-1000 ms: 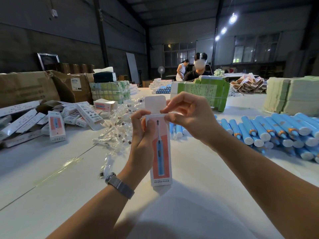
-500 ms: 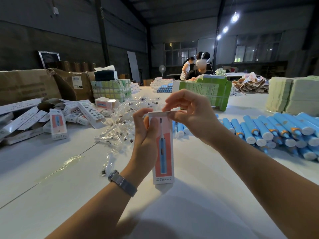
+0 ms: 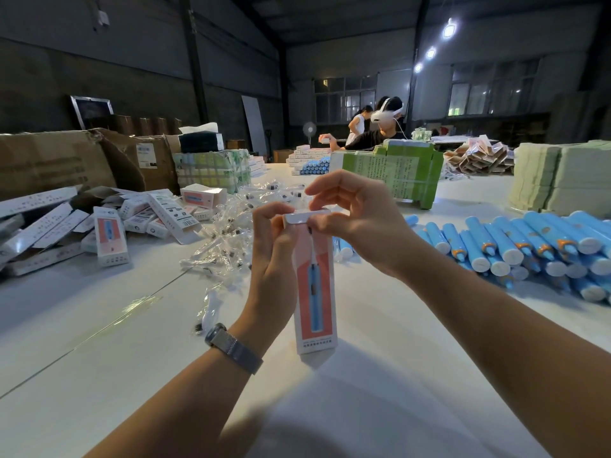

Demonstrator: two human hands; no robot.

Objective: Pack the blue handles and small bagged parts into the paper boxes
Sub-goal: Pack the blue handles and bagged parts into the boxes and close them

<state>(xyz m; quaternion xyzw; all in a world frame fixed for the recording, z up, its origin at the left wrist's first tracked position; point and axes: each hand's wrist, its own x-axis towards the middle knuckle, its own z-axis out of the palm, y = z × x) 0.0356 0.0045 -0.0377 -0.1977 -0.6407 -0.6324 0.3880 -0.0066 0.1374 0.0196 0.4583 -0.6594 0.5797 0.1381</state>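
Note:
A tall white and coral paper box (image 3: 315,292) with a blue handle printed on it stands upright above the white table (image 3: 99,375). My left hand (image 3: 274,256) grips its left side near the top. My right hand (image 3: 357,219) pinches the folded top flap at the box's upper edge. Blue handles (image 3: 515,246) with white ends lie in a pile at the right. Small clear bagged parts (image 3: 228,239) are heaped left of the box. What the box contains is hidden.
Several paper boxes (image 3: 109,233) lie scattered at the left, in front of brown cartons (image 3: 53,160). Green flat stacks (image 3: 393,170) stand behind my hands and pale stacks (image 3: 562,173) at the far right. A person (image 3: 380,127) works at the table's far end.
The box's top flap stood open a second ago; my right hand has folded it down onto the top. The box has stayed upright in my left hand.

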